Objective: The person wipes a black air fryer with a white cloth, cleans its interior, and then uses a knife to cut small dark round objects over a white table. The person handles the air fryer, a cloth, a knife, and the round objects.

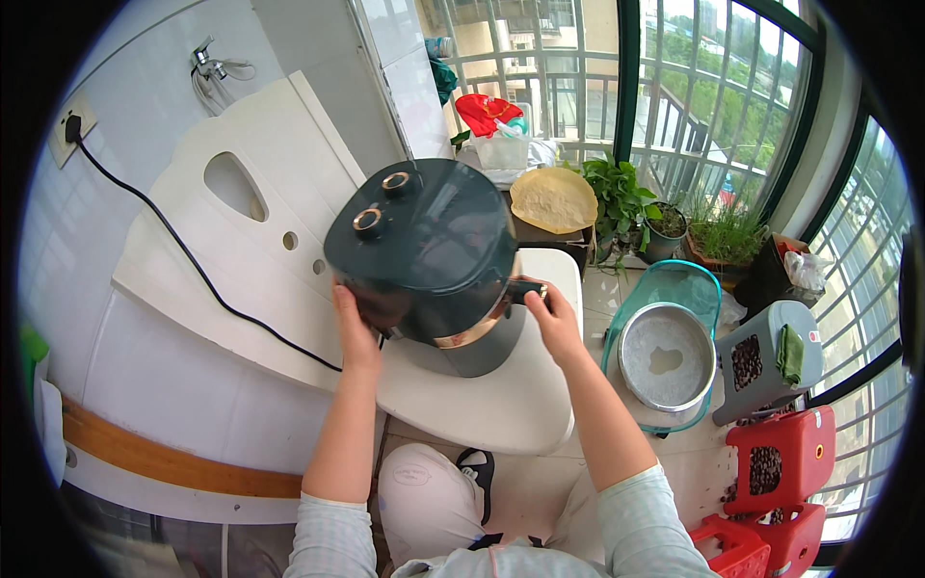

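Observation:
A dark green air fryer point(433, 231), with two copper-rimmed knobs on its lid, is before me over a white oval-ended tabletop point(462, 412). My left hand point(356, 325) lies along the fryer's left side, with its fingers mostly hidden behind the body. On the other side, my right hand point(553, 314) grips the fryer's basket handle point(526, 290), which has a copper-coloured trim. A black power cord point(195, 264) runs from a plug in the wall socket point(70, 130) and passes out of sight near my left wrist. Whether the fryer rests fully on the tabletop, I cannot tell.
A white panel with cut-outs point(238, 238) leans at the left. To the right, a metal bowl point(666, 357) sits on a teal kitchen scale point(654, 278). Potted plants point(614, 188), a grey stool point(769, 361) and red plastic stools point(788, 451) stand by the barred windows.

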